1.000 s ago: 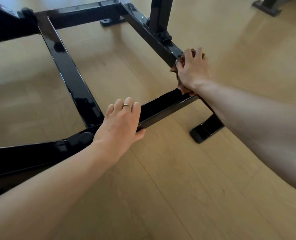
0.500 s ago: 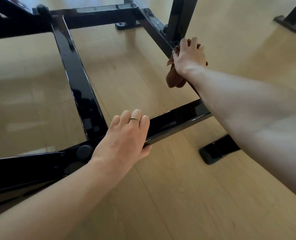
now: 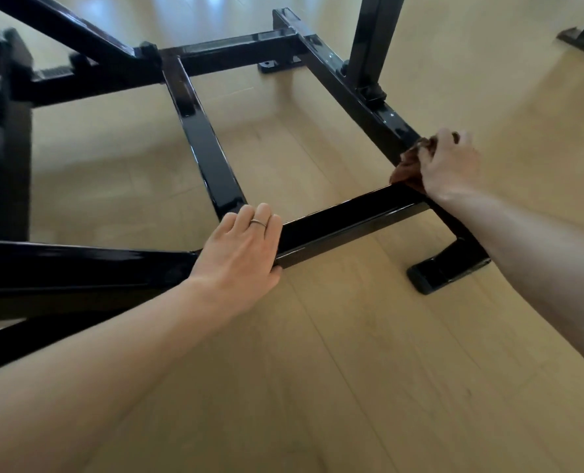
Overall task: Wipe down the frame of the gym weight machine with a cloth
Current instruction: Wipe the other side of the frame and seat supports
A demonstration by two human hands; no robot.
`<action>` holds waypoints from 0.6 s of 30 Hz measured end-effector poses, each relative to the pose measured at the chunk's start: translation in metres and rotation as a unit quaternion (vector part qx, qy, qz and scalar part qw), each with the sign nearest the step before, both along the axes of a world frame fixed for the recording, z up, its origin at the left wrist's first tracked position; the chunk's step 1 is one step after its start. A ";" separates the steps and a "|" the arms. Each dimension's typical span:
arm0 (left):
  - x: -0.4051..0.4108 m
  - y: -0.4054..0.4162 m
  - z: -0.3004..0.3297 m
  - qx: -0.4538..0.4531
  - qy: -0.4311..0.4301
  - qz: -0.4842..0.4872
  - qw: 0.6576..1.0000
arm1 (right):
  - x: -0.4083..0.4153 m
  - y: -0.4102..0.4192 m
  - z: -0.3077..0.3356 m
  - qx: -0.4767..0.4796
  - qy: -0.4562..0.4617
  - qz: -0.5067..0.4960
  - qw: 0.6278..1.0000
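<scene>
Black gloss frame (image 3: 208, 155) sits low on a light wood floor (image 3: 369, 387), seen from above w/ two bare forearms reaching in. Frame = near crossbar (image 3: 348, 220) running left-to-right, a center rail going away from it to a far crossbar, and a right side rail (image 3: 358, 93) angling back past an upright post (image 3: 372, 35) bolted onto it. A black foot (image 3: 444, 268) sticks out on the floor at the near right corner.

Right hand (image 3: 449, 165) is at the corner where side rail meets near crossbar, fingers curled over a brown cloth (image 3: 408, 165); grip bunches the cloth against the rail top and inner side. Cloth mostly hidden under the hand, a fold hangs left of the rail; hand a bit motion-blurred.

Left hand (image 3: 239, 254) rests on the near crossbar just right of the center-rail joint, fingers together and draped over the far edge, thumb against the near face: a loose wrap round the bar. Thin ring (image 3: 258, 222) on one finger.

Top right, part of another black base (image 3: 583, 39) on the floor, well apart. Left side: more dark frame members, blurred, can't tell what they are.
</scene>
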State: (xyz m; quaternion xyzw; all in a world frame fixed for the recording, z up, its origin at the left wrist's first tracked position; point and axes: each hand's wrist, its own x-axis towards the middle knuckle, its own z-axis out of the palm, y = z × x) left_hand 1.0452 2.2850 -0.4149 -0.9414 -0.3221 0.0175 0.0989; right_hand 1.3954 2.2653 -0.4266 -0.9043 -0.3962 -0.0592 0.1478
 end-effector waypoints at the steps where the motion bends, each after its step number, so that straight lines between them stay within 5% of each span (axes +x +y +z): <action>1: -0.017 -0.002 0.005 0.010 0.012 0.027 1.000 | -0.006 -0.006 0.003 -0.012 0.002 -0.005 1.000; 11: -0.063 0.007 0.043 0.007 0.217 0.200 0.955 | -0.179 -0.022 0.008 -0.018 0.014 0.200 0.979; 18: -0.064 0.005 0.040 0.028 0.235 0.120 0.964 | -0.257 0.019 -0.003 0.059 0.124 0.296 0.945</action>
